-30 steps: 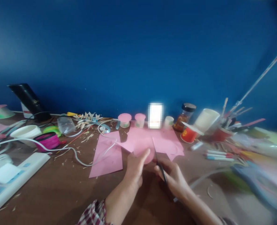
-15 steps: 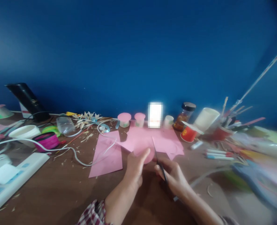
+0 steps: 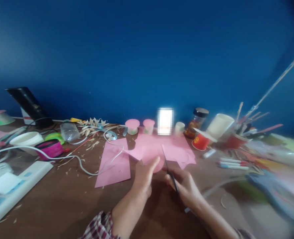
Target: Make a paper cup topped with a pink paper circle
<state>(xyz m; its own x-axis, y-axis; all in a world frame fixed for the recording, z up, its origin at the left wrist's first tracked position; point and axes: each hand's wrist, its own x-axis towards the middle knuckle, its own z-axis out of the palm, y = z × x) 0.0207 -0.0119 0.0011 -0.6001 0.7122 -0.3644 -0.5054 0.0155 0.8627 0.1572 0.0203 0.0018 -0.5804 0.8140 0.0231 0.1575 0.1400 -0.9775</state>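
My left hand [image 3: 143, 177] is closed on a round piece of pink paper [image 3: 151, 157], thumb up against its edge. My right hand [image 3: 185, 186] grips black-handled scissors [image 3: 169, 171]; their blades point up into the pink piece. Both hands hover over the brown table [image 3: 62, 196], just in front of larger pink paper sheets [image 3: 114, 162].
Along the blue wall stand two pink-lidded cups [image 3: 132, 126], a jar [image 3: 196, 122], a white cup [image 3: 218, 126] and a red cup [image 3: 200, 142]. Markers [image 3: 232, 164] and tools crowd the right. A white cable [image 3: 62, 157], a magenta roll [image 3: 49, 147] and a white tray [image 3: 15, 186] sit left.
The hands, scissors and pink paper stay almost still. The view has shifted very slightly.
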